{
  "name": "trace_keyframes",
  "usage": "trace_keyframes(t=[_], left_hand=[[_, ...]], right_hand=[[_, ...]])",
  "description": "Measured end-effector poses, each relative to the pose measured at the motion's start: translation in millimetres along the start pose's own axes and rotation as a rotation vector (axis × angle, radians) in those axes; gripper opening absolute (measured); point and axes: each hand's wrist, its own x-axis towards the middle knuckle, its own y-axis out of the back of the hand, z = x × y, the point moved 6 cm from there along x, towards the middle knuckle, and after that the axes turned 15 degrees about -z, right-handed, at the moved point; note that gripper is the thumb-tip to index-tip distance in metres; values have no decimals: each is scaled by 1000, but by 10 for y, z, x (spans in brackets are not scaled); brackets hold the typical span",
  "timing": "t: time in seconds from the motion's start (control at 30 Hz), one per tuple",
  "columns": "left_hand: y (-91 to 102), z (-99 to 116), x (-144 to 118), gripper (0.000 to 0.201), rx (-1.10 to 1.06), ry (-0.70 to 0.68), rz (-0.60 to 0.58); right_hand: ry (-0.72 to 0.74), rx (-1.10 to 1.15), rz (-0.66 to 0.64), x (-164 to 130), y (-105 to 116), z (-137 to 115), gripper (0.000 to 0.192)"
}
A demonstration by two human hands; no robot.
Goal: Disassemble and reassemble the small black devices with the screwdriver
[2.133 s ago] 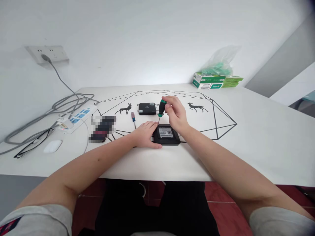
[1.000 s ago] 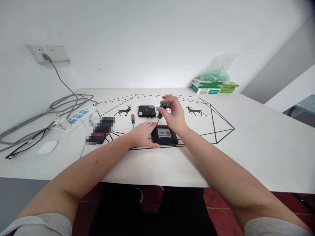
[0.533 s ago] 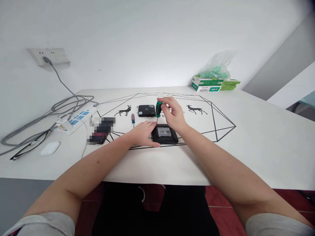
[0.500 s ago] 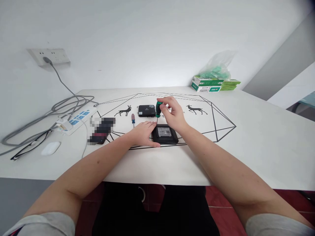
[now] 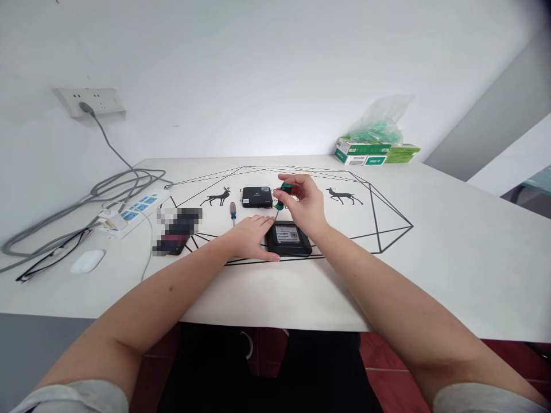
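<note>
The right hand (image 5: 306, 206) pinches a green-handled screwdriver (image 5: 282, 195) in its fingertips, tip angled down at the far left corner of a small black box (image 5: 288, 239). The left hand (image 5: 252, 236) lies flat, fingers loose, against the box's left side, mid-table (image 5: 451, 252). A second screwdriver (image 5: 233, 210) lies just left.

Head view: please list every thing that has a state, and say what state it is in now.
Left hand: flat, pressing the black box's left edge.
Right hand: closed on the green screwdriver.
Green screwdriver: tilted, tip at the box's far left corner.
Black box: label side up.
Blue screwdriver: lying unused.
Second black box: lying untouched.
Wall plug: plugged in.
</note>
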Motion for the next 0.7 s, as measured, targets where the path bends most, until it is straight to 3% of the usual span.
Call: trace_keyframes(t=[0.1, 0.27, 0.47, 0.7], left_hand=[[-20, -15, 6, 118, 0, 10, -8], [-41, -36, 13, 117, 17, -2, 7], [-40, -42, 9, 118, 13, 3, 5], [-49, -49, 16, 119, 10, 6, -5]], right_hand=[[48, -135, -43, 14, 24, -44, 32], [80, -132, -126, 55, 25, -27, 33], [96, -217, -73, 60, 31, -16, 29], [22, -89, -26, 36, 53, -1, 29]])
